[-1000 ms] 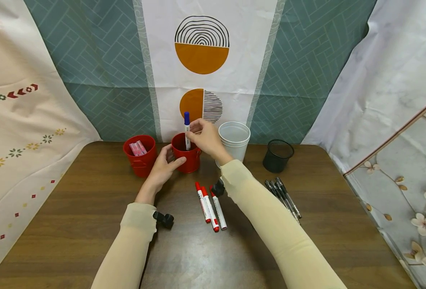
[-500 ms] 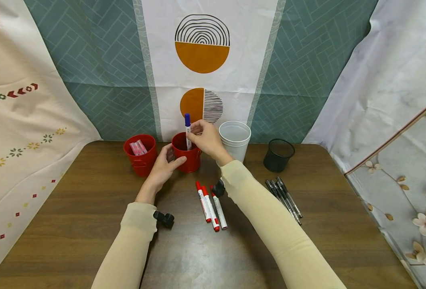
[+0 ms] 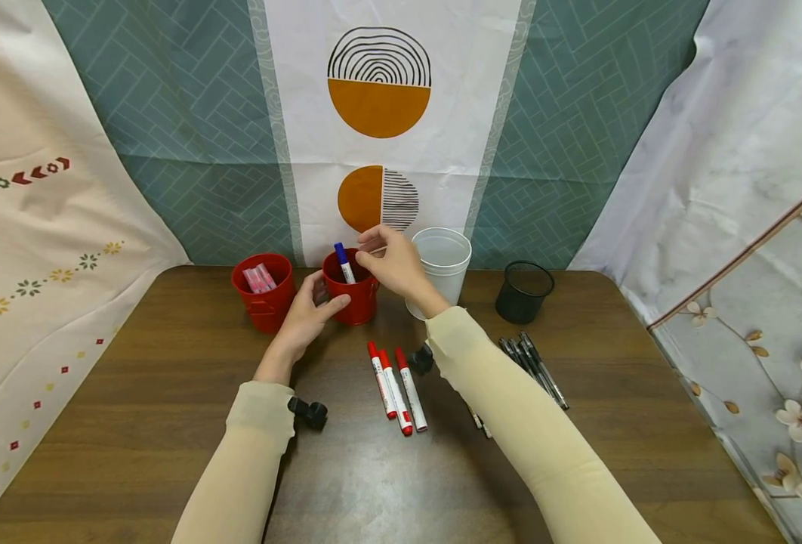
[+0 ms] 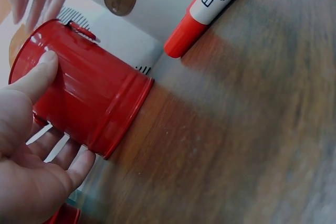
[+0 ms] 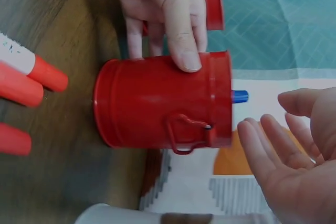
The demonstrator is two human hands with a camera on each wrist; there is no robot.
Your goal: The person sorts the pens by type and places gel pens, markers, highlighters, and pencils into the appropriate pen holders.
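A small red bucket (image 3: 351, 304) stands upright at the back of the table. My left hand (image 3: 306, 313) holds it from the left, thumb on its front and fingers on its side. Inside leans a whiteboard marker (image 3: 343, 263), blue cap up and tilted left; only its cap shows in the right wrist view. My right hand (image 3: 397, 264) hovers at the bucket's right rim, fingers apart from the marker and holding nothing. Several red-capped whiteboard markers (image 3: 394, 393) lie on the table in front of the bucket.
Left of my left hand, another red bucket (image 3: 269, 315) contains pink-and-white wrapped items (image 3: 260, 279). To the right stand a white bucket (image 3: 445, 276) and a black mesh cup (image 3: 523, 298). Several black pens (image 3: 540, 370) lie partly under my right forearm. A patterned cloth (image 3: 204, 143) hangs behind.
My right hand has let go of the blue-capped marker and drawn slightly right. The marker has sunk lower into the bucket and tipped left. My left hand stays in place.
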